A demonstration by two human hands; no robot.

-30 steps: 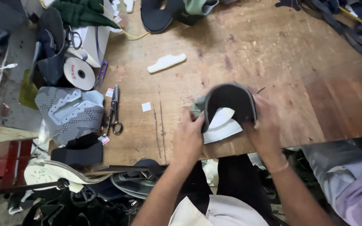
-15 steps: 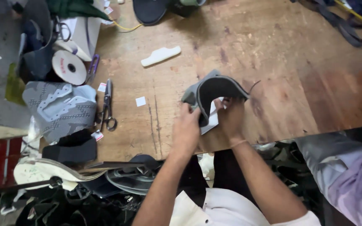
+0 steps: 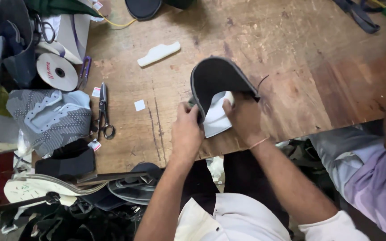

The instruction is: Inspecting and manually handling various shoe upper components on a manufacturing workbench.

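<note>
Over the near edge of a wooden table (image 3: 291,53) I hold a dark grey curved shoe upper (image 3: 217,78). My left hand (image 3: 186,131) grips its left edge. My right hand (image 3: 245,118) presses a white stiffener piece (image 3: 215,118) into the inside of the upper, fingers on the white piece and the upper's right side. The upper arches upward above both hands.
Black scissors (image 3: 103,114) lie left of my hands, near small white stickers (image 3: 140,105). A grey knitted shoe upper (image 3: 50,118), a white tape roll (image 3: 56,71) and a white foam piece (image 3: 158,53) lie farther left. Another person's sleeve (image 3: 371,178) is at right.
The upper has been turned more upright and the view has shifted closer. My right hand moved from the upper's outer right side onto the white piece inside it.
</note>
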